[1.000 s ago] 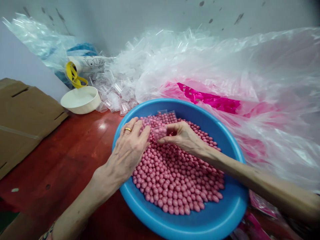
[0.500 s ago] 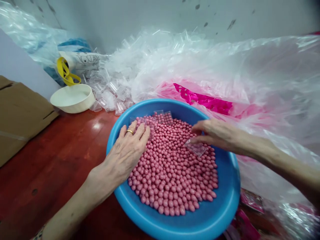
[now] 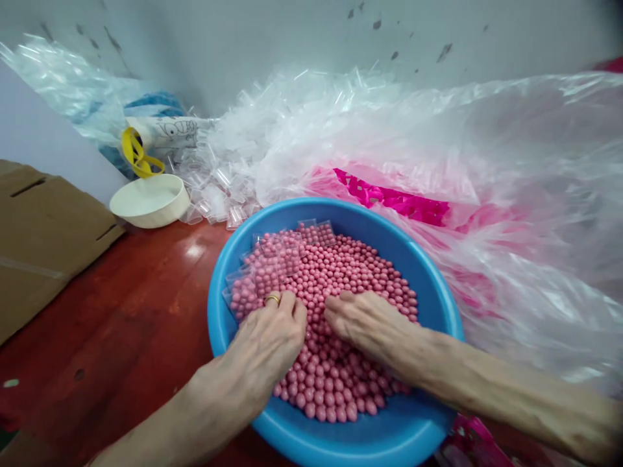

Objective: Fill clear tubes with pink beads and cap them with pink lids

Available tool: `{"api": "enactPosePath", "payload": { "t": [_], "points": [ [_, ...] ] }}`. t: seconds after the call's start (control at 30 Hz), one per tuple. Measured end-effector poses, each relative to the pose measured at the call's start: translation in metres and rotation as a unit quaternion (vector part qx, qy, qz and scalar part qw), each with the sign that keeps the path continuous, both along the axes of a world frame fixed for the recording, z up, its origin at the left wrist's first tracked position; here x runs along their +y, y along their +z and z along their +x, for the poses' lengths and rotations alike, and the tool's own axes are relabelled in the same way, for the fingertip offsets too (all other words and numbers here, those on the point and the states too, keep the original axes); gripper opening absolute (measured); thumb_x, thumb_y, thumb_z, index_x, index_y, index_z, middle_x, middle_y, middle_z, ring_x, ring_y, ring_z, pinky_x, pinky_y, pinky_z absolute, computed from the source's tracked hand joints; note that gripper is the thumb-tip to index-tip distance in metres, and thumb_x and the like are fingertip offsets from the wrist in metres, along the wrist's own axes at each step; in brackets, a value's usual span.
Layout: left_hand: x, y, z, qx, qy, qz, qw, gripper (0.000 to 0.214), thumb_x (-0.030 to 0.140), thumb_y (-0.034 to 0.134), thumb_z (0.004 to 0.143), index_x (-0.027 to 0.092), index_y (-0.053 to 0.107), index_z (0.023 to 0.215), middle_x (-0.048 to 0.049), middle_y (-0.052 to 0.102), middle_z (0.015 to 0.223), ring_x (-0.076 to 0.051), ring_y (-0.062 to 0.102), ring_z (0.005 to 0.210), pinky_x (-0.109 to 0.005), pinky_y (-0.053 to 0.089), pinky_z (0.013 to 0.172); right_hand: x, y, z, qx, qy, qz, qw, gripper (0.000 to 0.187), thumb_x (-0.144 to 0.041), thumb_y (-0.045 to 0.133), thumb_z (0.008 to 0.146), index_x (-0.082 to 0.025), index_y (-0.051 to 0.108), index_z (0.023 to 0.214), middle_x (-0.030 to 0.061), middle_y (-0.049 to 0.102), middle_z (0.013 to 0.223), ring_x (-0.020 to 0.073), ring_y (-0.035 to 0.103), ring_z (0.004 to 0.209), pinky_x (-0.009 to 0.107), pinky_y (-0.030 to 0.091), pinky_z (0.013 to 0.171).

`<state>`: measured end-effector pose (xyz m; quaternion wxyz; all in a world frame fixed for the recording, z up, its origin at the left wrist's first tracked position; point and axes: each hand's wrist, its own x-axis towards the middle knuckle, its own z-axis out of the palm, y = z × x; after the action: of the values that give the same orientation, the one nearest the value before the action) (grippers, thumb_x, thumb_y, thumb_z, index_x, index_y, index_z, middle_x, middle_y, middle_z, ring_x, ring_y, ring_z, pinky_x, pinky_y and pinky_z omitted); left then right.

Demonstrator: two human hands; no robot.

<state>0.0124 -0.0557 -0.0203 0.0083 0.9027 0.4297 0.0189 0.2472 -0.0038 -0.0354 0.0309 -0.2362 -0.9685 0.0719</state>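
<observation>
A blue plastic basin [image 3: 335, 213] holds a heap of glossy pink beads [image 3: 350, 275]. My left hand [image 3: 265, 344], wearing a gold ring, lies palm down on the beads at the near left. My right hand [image 3: 367, 327] rests palm down a little to its right, and the two hands stand close but apart. Both sets of fingertips sink among the beads, and neither hand shows anything held. Several small clear plastic bags [image 3: 275, 263] lie on the beads at the far left of the basin, beyond my left hand.
A red wooden tabletop [image 3: 131, 311] runs left of the basin, with flattened cardboard [image 3: 48, 250] at the left. A white bowl [image 3: 150, 201] and yellow strap [image 3: 134, 152] sit behind it. A pile of clear bags [image 3: 219, 185] and a large plastic sheet with magenta inside [image 3: 487, 194] fill the back and right.
My right hand has moved from the basin's right side to the beads near my left hand. The clear bag beneath it is gone from there, and more bags show at the far left.
</observation>
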Motion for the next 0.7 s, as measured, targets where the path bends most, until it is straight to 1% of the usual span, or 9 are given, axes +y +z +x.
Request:
{"api": "enactPosePath", "payload": {
  "t": [0.03, 0.1, 0.2, 0.27, 0.4, 0.47, 0.6, 0.67, 0.7],
  "points": [
    [-0.006, -0.003, -0.003, -0.003, -0.016, 0.003, 1.0, 0.055, -0.002, 0.027, 0.083, 0.016, 0.037, 0.134, -0.0125, 0.051, 0.132, -0.023, 0.048, 0.122, -0.036, 0.044, 0.098, -0.003, -0.001, -0.003, 0.024, 0.007, -0.051, 0.998, 0.031, -0.006, 0.041, 0.084, -0.012, 0.056, 0.111, 0.0143, 0.061, 0.114, 0.0223, 0.055, 0.1, 0.035, 0.042, 0.082],
    [-0.011, -0.008, -0.006, -0.012, -0.032, -0.003, 0.999, 0.061, -0.002, 0.025, 0.082, 0.015, 0.026, 0.14, -0.0123, 0.042, 0.141, -0.022, 0.037, 0.131, -0.037, 0.038, 0.103, -0.003, 0.003, -0.012, 0.054, -0.028, -0.161, 0.985, 0.02, -0.01, 0.043, 0.086, -0.016, 0.059, 0.097, 0.0068, 0.065, 0.093, 0.0167, 0.056, 0.081, 0.03, 0.042, 0.073],
    [-0.005, -0.013, -0.005, -0.025, -0.011, -0.054, 0.998, 0.058, 0.0, 0.028, 0.083, 0.018, 0.028, 0.138, -0.0118, 0.042, 0.14, -0.023, 0.039, 0.129, -0.039, 0.038, 0.102, 0.007, 0.012, -0.023, 0.099, -0.13, -0.304, 0.939, 0.01, -0.018, 0.063, 0.078, -0.017, 0.058, 0.069, -0.0025, 0.057, 0.069, 0.0114, 0.051, 0.065, 0.024, 0.037, 0.059],
    [0.003, -0.016, -0.003, -0.041, 0.009, -0.101, 0.994, 0.051, 0.002, 0.03, 0.085, 0.021, 0.037, 0.132, -0.0107, 0.05, 0.131, -0.023, 0.049, 0.119, -0.039, 0.042, 0.097, 0.014, 0.015, -0.026, 0.169, -0.182, -0.402, 0.881, 0.019, -0.025, 0.075, 0.068, -0.016, 0.058, 0.066, -0.0037, 0.057, 0.067, 0.0107, 0.051, 0.063, 0.023, 0.037, 0.056],
    [0.014, -0.017, -0.002, -0.08, 0.025, -0.181, 0.98, 0.033, 0.011, 0.035, 0.09, 0.021, 0.047, 0.119, -0.0081, 0.055, 0.116, -0.021, 0.057, 0.099, -0.036, 0.046, 0.089, 0.017, 0.017, -0.019, 0.282, -0.24, -0.594, 0.714, 0.027, -0.033, 0.078, 0.063, -0.015, 0.06, 0.074, -0.0003, 0.066, 0.071, 0.0139, 0.061, 0.068, 0.027, 0.047, 0.066],
    [0.014, -0.013, -0.002, -0.09, 0.025, -0.198, 0.976, 0.026, 0.016, 0.037, 0.092, 0.021, 0.049, 0.114, -0.0072, 0.055, 0.113, -0.02, 0.057, 0.096, -0.035, 0.046, 0.088, 0.015, 0.02, -0.017, 0.305, -0.253, -0.624, 0.674, 0.029, -0.033, 0.079, 0.061, -0.015, 0.061, 0.074, 0.0016, 0.069, 0.075, 0.0164, 0.065, 0.074, 0.031, 0.05, 0.073],
    [0.013, 0.001, 0.003, -0.094, 0.023, -0.202, 0.975, 0.022, 0.018, 0.037, 0.094, 0.022, 0.05, 0.111, -0.0064, 0.055, 0.113, -0.019, 0.057, 0.097, -0.034, 0.047, 0.087, 0.012, 0.026, -0.015, 0.316, -0.265, -0.617, 0.67, 0.027, -0.03, 0.079, 0.061, -0.015, 0.06, 0.072, 0.0014, 0.07, 0.076, 0.0156, 0.066, 0.073, 0.03, 0.051, 0.073],
    [0.014, 0.009, 0.009, -0.098, 0.03, -0.198, 0.975, 0.024, 0.014, 0.034, 0.094, 0.022, 0.051, 0.11, -0.0065, 0.056, 0.113, -0.019, 0.057, 0.1, -0.035, 0.047, 0.088, 0.013, 0.027, -0.015, 0.306, -0.252, -0.589, 0.704, 0.024, -0.032, 0.075, 0.066, -0.016, 0.06, 0.075, 0.0014, 0.07, 0.077, 0.0155, 0.065, 0.072, 0.029, 0.05, 0.07],
    [0.015, 0.012, 0.011, -0.093, 0.037, -0.201, 0.974, 0.025, 0.013, 0.033, 0.094, 0.021, 0.052, 0.107, -0.0064, 0.057, 0.11, -0.019, 0.057, 0.098, -0.036, 0.048, 0.087, 0.015, 0.027, -0.014, 0.295, -0.252, -0.545, 0.744, 0.022, -0.033, 0.073, 0.069, -0.016, 0.06, 0.075, 0.0014, 0.069, 0.075, 0.0154, 0.064, 0.071, 0.028, 0.05, 0.067]
  ]
}}
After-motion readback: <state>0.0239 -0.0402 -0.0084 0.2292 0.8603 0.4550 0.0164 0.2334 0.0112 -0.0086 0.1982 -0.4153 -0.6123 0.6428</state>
